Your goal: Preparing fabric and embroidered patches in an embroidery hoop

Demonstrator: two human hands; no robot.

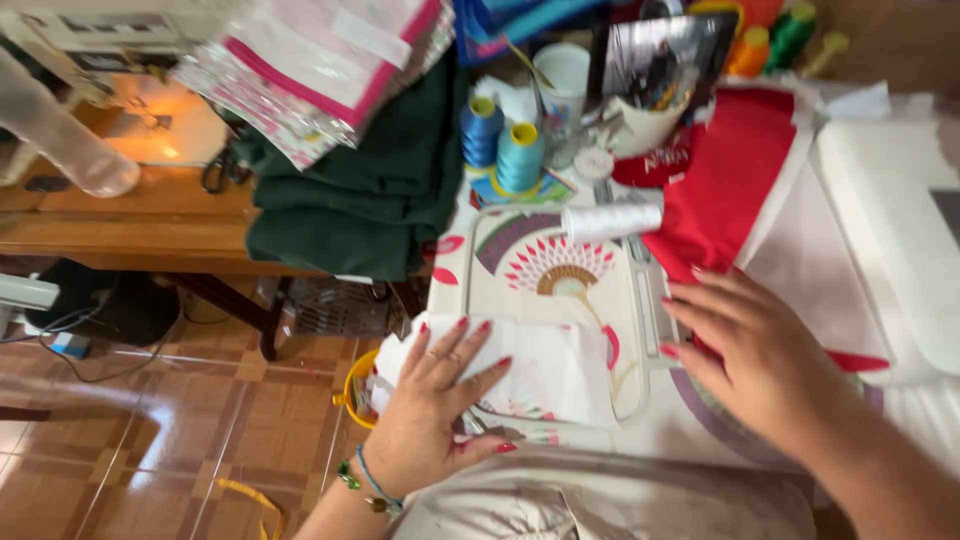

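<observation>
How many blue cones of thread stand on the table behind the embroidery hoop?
2. A darker blue cone of thread stands on the left, and a lighter turquoise cone of thread stands right beside it. More may be hidden among the clutter behind.

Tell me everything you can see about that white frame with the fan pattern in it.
The white embroidery hoop is a rounded rectangular frame, plastic by its look, lying flat on the worktable. Cream fabric stretched inside shows a stitched fan in pink, maroon and gold. A white cloth piece covers its lower part, pressed by the left hand. The right hand rests at its right edge.
</observation>
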